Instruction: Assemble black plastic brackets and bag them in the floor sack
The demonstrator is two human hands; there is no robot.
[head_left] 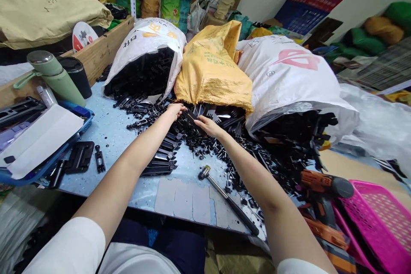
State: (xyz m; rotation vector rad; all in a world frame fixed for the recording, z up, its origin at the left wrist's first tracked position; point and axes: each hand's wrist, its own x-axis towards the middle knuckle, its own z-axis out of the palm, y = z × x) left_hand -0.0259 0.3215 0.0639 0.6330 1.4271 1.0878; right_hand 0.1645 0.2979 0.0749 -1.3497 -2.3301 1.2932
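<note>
My right hand (208,126) is closed on one end of a flat black part (190,115), just below the mouth of the yellow sack (213,68). At the part's far end my left hand (175,111) is pinched, its fingertips against or very near it; what they hold is too small to make out. Under both hands lies a heap of small black pieces with metal pins (205,145). A row of black jaw-shaped tools (162,160) lies below my left forearm. A mallet (224,195) with a black handle rests on the blue tabletop (120,154).
White sacks of black parts lie open at left (147,38) and right (285,72). An orange power drill (316,182) and a pink basket (382,218) stand at right. A green flask (56,75), a black cup (77,78) and a blue tray (45,167) are at left.
</note>
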